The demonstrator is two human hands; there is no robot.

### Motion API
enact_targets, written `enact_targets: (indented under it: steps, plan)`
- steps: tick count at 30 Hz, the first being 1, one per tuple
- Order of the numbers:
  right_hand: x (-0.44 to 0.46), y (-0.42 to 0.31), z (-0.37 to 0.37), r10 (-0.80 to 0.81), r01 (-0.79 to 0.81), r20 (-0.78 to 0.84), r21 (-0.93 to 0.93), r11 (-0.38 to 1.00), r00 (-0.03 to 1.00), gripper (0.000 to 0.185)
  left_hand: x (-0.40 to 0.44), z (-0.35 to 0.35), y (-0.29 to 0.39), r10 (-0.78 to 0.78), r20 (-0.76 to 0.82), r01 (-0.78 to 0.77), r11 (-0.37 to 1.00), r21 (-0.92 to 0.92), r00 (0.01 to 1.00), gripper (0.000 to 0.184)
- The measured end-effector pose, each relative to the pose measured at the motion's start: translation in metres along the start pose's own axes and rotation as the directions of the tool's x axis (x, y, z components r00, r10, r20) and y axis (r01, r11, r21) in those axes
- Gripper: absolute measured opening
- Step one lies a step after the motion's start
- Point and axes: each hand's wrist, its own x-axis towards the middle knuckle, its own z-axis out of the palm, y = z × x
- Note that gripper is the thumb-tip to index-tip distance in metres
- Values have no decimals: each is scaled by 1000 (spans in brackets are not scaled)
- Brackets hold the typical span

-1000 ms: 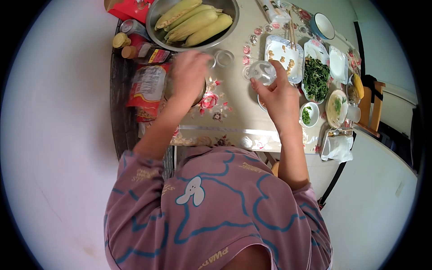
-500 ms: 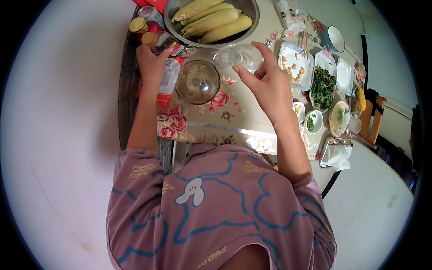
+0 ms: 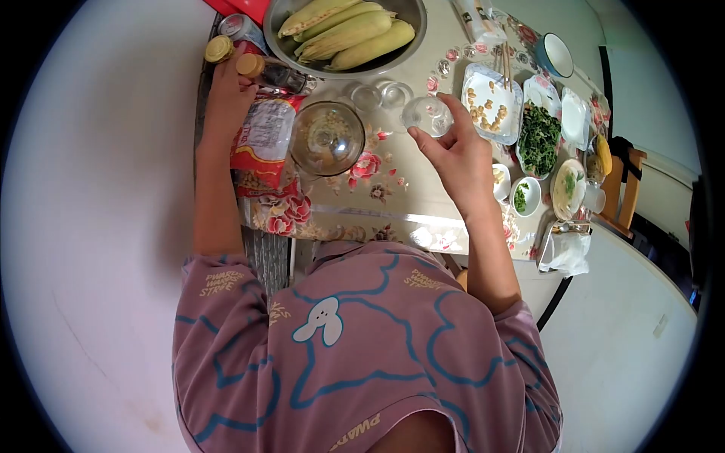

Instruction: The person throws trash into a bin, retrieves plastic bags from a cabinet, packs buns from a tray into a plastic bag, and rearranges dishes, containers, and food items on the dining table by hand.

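My right hand [image 3: 461,143] curls thumb and fingers around a small clear glass cup [image 3: 427,115]. Two more clear glass cups, one here [image 3: 366,97] and the other beside it [image 3: 396,94], stand to its left. At the table's left edge, my left hand [image 3: 226,102] reaches with stretched fingers between a yellow-capped jar [image 3: 219,49] and a dark bottle with an orange-brown cap [image 3: 276,74]; its fingertips are partly hidden. A red and silver printed bag [image 3: 264,140] lies beside that forearm. Between my hands sits a glass bowl [image 3: 328,140] with pale bits in it.
A metal basin [image 3: 419,45] of corn cobs is at the back. On the right stand a tray of nuts [image 3: 513,132], a dish of chopped greens [image 3: 540,147], small white bowls [image 3: 536,198] and a blue-rimmed bowl [image 3: 559,57]. A wall flanks the table's left side.
My left hand has moved left, from beside the brown-capped bottle toward the yellow-capped jar, uncovering more of the bag. My right hand has drawn its glass cup nearer, away from the other cups.
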Motion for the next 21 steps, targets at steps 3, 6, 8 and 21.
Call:
enact_targets:
  steps: [3, 6, 8, 21]
  plan:
    - [4, -7, -2, -10, 11, 22, -21, 1000, 1000, 62, -8, 6, 11, -28, -78, 30, 999, 25, 997, 63]
    - [6, -12, -4, -15, 15, -1, -48, 999, 1000, 63, -13, 28, 3, 130, -267, -130, 991, 15, 955, 61]
    - [8, -8, -3, -7, 6, -19, -78, 997, 1000, 63, -8, 36, 3, 120, -287, -85, 988, 132, 950, 53]
    - [3, 50, 63, -6, 35, 138, -210, 977, 990, 66, -28, 36, 14, 75, -320, -24, 987, 159, 944, 60]
